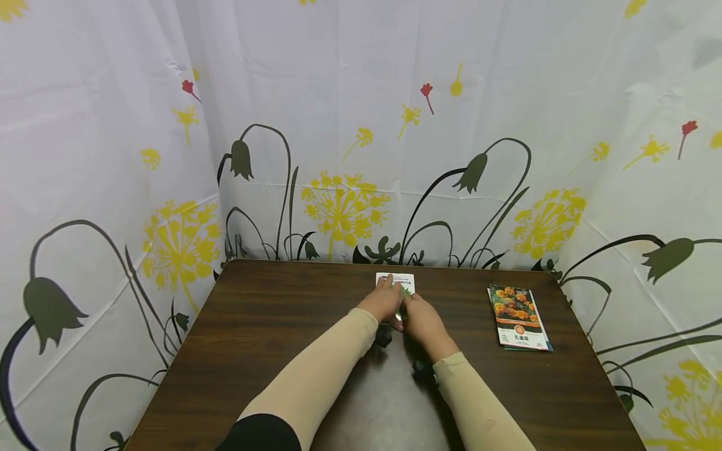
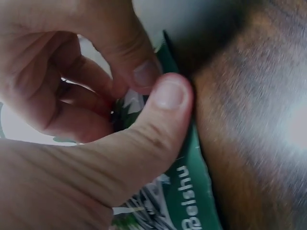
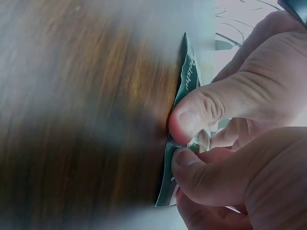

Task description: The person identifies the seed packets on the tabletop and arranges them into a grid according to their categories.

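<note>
A seed packet (image 1: 403, 278) with a white printed end and green leaf pictures lies under both hands near the table's far side. Its green edge strip (image 2: 189, 191) carries the lettering "Beishu" in the left wrist view. My left hand (image 1: 383, 304) pinches this edge, thumb on top. Close beside it, my right hand (image 1: 425, 324) pinches the same strip, the two thumbs almost meeting. In the right wrist view, the green strip (image 3: 184, 86) stands slightly raised at the tabletop. Fingers of both hands hide the packet's middle.
To the right, a small stack of seed packets (image 1: 517, 313) lies on the dark wood table (image 1: 271, 326), an orange-flower packet on top. A white flower-printed curtain (image 1: 361, 125) hangs behind the table. Dark wrist devices (image 1: 422, 371) sit at the sleeves.
</note>
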Tool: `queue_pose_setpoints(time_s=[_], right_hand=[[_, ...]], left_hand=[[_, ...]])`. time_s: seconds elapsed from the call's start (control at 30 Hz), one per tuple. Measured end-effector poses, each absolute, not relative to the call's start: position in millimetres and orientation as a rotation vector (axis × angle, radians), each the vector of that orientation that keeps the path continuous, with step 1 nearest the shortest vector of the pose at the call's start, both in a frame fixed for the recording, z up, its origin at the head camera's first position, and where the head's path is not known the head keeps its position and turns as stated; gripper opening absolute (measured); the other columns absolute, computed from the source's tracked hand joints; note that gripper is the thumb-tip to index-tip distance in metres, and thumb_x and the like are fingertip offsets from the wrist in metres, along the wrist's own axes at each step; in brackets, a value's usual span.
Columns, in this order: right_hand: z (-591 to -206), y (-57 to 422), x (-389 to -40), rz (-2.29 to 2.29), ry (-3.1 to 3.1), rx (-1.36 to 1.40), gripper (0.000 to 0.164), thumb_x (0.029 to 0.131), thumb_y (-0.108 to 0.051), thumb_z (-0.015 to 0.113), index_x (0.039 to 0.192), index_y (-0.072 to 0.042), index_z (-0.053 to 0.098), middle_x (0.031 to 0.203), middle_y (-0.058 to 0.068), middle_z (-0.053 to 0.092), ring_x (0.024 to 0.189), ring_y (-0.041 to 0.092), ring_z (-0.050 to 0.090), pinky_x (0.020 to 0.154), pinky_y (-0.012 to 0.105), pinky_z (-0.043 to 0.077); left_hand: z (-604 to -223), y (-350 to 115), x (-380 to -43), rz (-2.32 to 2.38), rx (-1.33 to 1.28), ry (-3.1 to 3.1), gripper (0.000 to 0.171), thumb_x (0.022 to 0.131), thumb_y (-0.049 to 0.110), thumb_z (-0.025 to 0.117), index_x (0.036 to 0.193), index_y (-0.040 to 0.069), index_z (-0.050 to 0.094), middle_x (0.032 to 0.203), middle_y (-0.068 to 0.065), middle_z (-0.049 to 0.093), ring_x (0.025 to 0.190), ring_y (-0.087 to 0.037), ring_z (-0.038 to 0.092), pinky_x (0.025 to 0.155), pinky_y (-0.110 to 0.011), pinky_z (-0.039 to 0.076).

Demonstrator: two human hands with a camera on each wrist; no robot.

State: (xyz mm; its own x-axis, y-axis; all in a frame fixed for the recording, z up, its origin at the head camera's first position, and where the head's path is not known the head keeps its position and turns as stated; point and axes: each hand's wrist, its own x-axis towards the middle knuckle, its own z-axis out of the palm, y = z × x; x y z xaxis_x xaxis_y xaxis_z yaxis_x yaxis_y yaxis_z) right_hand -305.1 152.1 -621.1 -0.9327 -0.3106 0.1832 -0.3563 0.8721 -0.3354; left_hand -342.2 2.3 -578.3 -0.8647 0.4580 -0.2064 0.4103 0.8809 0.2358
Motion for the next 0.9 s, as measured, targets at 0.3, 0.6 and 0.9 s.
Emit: queue_pose_setpoints(time_s=[0.3, 0.6, 0.9], right_hand=[[-615, 140, -302, 0.619, -2.918, 0.525, 0.014, 0.089, -0.002, 0.082, 0.1, -0.007, 0.074, 0.101, 0.008, 0.067, 0.085, 0.026, 0.069, 0.083, 0.047, 0.06], [-657, 147, -325, 0.579, -2.819, 0.602, 0.044, 0.083, -0.002, 0.08, 0.126, -0.006, 0.07, 0.109, 0.012, 0.07, 0.089, 0.028, 0.071, 0.081, 0.048, 0.06], [-680, 135, -331, 0.649, -2.8, 0.57, 0.035, 0.081, 0.0, 0.078, 0.114, -0.011, 0.074, 0.106, 0.011, 0.066, 0.092, 0.031, 0.069, 0.082, 0.048, 0.058]], left_hand=[[-582, -4, -356, 0.242, 0.582, 2.76, 0.119, 0.076, 0.041, 0.102, 0.167, 0.0, 0.037, 0.174, -0.032, 0.03, 0.162, -0.053, 0.031, 0.128, -0.056, 0.04], [-579, 2, -359, 0.243, 0.577, 2.763, 0.13, 0.067, 0.028, 0.107, 0.17, 0.003, 0.032, 0.172, -0.035, 0.033, 0.162, -0.055, 0.03, 0.133, -0.059, 0.029], [-572, -12, -349, 0.118, 0.641, 2.752, 0.118, 0.079, 0.034, 0.1, 0.169, 0.0, 0.034, 0.173, -0.033, 0.033, 0.164, -0.052, 0.028, 0.135, -0.056, 0.028]])
